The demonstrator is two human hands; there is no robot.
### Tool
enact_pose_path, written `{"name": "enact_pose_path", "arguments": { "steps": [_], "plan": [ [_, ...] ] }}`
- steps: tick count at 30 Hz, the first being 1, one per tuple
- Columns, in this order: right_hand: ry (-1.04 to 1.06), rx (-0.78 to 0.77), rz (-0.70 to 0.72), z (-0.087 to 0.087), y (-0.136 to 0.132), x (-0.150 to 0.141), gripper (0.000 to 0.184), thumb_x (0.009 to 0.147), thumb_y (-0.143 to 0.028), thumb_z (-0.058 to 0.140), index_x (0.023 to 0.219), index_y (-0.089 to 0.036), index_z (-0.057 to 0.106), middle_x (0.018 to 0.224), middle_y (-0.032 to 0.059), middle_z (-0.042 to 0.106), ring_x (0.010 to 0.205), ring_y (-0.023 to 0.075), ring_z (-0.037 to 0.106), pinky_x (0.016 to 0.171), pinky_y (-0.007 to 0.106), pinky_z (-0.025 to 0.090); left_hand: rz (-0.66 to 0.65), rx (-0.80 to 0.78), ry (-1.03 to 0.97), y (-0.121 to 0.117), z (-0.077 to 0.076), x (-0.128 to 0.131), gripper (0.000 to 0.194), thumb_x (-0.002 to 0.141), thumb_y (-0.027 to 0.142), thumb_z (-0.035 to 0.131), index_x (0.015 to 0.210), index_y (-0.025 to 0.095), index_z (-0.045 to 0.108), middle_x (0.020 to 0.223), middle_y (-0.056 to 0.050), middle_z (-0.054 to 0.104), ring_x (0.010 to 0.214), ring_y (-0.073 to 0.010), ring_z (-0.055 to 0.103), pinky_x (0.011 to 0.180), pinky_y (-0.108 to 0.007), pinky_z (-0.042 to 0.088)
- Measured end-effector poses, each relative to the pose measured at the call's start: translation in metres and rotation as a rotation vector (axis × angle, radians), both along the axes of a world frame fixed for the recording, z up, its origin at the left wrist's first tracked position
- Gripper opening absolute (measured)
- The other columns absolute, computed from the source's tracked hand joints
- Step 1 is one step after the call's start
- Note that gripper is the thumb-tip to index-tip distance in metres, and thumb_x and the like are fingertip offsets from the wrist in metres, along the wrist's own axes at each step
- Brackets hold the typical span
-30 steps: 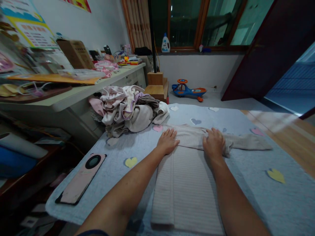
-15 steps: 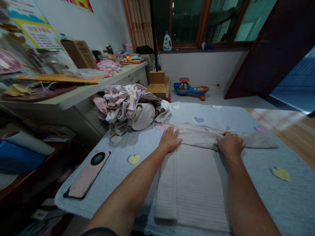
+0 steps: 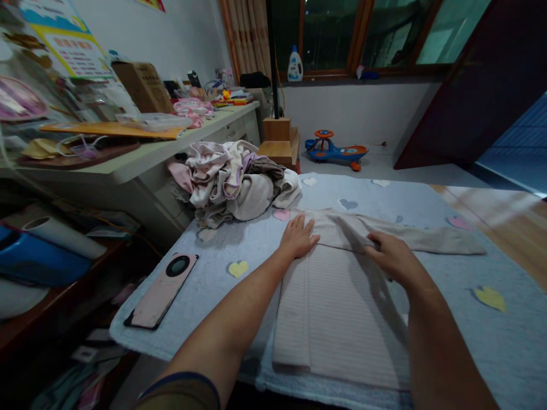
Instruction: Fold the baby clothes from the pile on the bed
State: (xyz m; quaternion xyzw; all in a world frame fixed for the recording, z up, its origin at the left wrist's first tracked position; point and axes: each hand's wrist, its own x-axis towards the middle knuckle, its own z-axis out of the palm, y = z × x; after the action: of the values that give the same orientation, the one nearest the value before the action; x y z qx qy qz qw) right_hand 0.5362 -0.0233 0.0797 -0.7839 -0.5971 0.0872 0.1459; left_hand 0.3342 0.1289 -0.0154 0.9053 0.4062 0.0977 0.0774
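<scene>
A pale, finely striped long-sleeved top (image 3: 342, 319) lies partly folded on the heart-patterned blue cover. One side is turned in along its left edge, and a sleeve (image 3: 444, 239) stretches out to the right. My left hand (image 3: 298, 236) rests flat on the upper left of the top, fingers spread. With thumb and fingers closed, my right hand (image 3: 391, 253) pinches the cloth at the upper right and holds it slightly raised, casting a shadow below. Beyond my left hand sits a heap of crumpled clothes (image 3: 239, 182).
A pink phone (image 3: 162, 293) lies at the cover's (image 3: 474, 336) left edge. Along the left wall runs a cluttered desk (image 3: 123, 165). A wooden step-shaped block (image 3: 277, 145) and a blue ride-on toy (image 3: 337, 152) stand on the floor beyond.
My right hand has shifted slightly and now lifts the cloth it was resting on, raising a fold. My left hand stays pressed on the top. The view has tilted a little.
</scene>
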Motion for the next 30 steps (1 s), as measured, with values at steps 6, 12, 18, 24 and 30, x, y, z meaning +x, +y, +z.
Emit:
{"name": "enact_pose_path", "arguments": {
  "steps": [6,12,18,24,30],
  "plan": [
    [0.181,-0.03,0.202,-0.006,-0.018,-0.055,0.016,0.082,-0.028,0.05,0.085,-0.019,0.063,0.077,0.0033,0.066,0.071,0.0172,0.058,0.064,0.025,0.037,-0.056,-0.001,-0.065,0.008,-0.001,-0.006,0.059,0.099,0.052,0.03,0.147,0.018,0.039,0.157,-0.014,0.033,0.146,-0.0265,0.026,0.118,-0.043,0.021],
    [0.173,-0.072,0.215,-0.037,-0.04,-0.068,0.027,0.077,-0.017,0.051,0.102,-0.016,0.06,0.089,0.006,0.065,0.075,0.0167,0.058,0.068,0.025,0.037,-0.146,-0.018,-0.105,0.045,0.001,-0.014,0.044,0.099,0.031,0.033,0.138,0.015,0.049,0.15,-0.01,0.044,0.141,-0.0172,0.035,0.116,-0.034,0.027],
    [0.164,0.017,0.233,-0.027,-0.047,-0.082,0.017,0.073,-0.012,0.044,0.084,-0.018,0.056,0.08,0.0043,0.06,0.072,0.0173,0.054,0.066,0.027,0.035,-0.158,0.018,-0.067,0.049,-0.006,-0.017,0.048,0.096,0.031,0.04,0.141,0.017,0.046,0.153,-0.009,0.041,0.143,-0.0214,0.032,0.116,-0.04,0.027],
    [0.363,0.117,0.36,-0.005,-0.051,-0.113,0.023,0.073,-0.009,0.043,0.088,-0.02,0.057,0.082,0.0023,0.06,0.075,0.0166,0.055,0.07,0.027,0.038,-0.164,-0.116,-0.167,0.053,-0.003,-0.017,0.049,0.093,0.032,0.043,0.14,0.023,0.049,0.152,-0.005,0.043,0.14,-0.0212,0.034,0.117,-0.04,0.023],
    [0.422,0.044,0.494,-0.006,-0.054,-0.136,0.024,0.072,-0.006,0.043,0.086,-0.02,0.056,0.083,0.0019,0.059,0.079,0.0161,0.054,0.072,0.027,0.037,-0.173,-0.304,-0.321,0.077,0.005,-0.011,0.034,0.088,0.024,0.045,0.11,0.021,0.07,0.13,-0.004,0.064,0.124,-0.0198,0.051,0.11,-0.035,0.034]
  ]
}}
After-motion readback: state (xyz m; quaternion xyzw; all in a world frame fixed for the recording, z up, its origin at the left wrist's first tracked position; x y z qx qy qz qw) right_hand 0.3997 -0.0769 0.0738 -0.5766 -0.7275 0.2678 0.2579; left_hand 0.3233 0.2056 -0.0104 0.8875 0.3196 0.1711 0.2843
